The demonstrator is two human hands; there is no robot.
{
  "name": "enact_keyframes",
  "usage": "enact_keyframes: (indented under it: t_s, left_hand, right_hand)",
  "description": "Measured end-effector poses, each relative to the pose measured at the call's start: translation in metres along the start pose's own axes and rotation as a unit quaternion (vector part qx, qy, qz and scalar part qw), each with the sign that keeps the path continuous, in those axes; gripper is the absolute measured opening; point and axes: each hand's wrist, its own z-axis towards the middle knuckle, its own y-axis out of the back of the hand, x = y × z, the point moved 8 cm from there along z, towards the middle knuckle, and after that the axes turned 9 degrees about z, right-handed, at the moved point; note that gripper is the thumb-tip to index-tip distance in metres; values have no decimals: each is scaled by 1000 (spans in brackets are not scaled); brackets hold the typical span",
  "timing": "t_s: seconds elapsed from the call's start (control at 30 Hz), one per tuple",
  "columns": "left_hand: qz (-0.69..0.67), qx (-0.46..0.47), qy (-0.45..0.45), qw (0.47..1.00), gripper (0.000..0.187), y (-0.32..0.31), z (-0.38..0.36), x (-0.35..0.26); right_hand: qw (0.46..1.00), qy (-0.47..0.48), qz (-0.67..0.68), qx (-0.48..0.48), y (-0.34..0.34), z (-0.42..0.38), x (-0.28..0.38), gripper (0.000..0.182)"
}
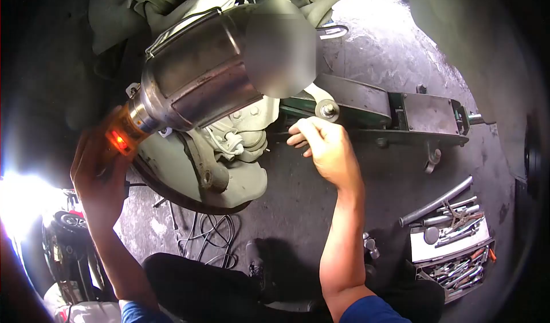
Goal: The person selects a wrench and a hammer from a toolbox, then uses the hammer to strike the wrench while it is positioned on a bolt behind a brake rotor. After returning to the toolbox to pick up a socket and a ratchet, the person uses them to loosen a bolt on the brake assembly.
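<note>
Here's the orange piece (127, 129), left of centre in the frame, glowing red at its heart, and the left hand (102, 171) has it grasped, fingers wrapped round its outer side! It sits right at the lower end of a big metal cylinder (197, 73), which slants up toward the top centre, where its far end disappears into a blurred patch.

Over to the right hand (327, 151), just right of centre: fingers bent, thumb toward them, fingertips pointing left. Whether anything small is pinched there, I cannot tell. Just above it sits a round bushing (327, 110) at the end of a pale arm.

Below the cylinder, a pale curved plate (249, 186) with a dark rim, and in front of it a link with a rounded end (215, 177). Pale underbody parts crowd the top of the frame.

Moving outward, a long floor jack (427, 114) stretches across the right of centre. Lower right, a metal tube (436, 201) lies just above a toolbox (423, 251) packed with hand tools. Lower centre, a looped cable (229, 237) on the grey floor (395, 182), near dark-clad legs (200, 280). And 2 blue sleeves (372, 310) at the bottom edge!
</note>
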Motion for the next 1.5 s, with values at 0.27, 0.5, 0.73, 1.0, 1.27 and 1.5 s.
enact_keyframes:
  t_s: [0.27,0.5,0.73,1.0,1.27,1.5]
  left_hand:
    - [-85,-8,40,996,50,-9,-5,14]
    - [-28,-3,-1,1000,53,-4,0,-3]
    - [-43,-39,6,998,51,-3,0,-5]
    - [24,-64,33,997,50,0,1,-3]
    - [34,-86,39,995,50,6,0,2]
    - [26,-83,22,996,50,4,-1,6]
  right_hand:
    - [986,-129,55,85,-35,16,-110,43]
    - [966,-85,219,109,-84,10,-139,64]
    - [960,-78,246,109,-83,13,-147,63]
    - [959,-91,239,119,-83,14,-150,61]
    - [955,-90,251,128,-84,15,-148,60]
    - [949,-87,268,139,-86,15,-146,58]
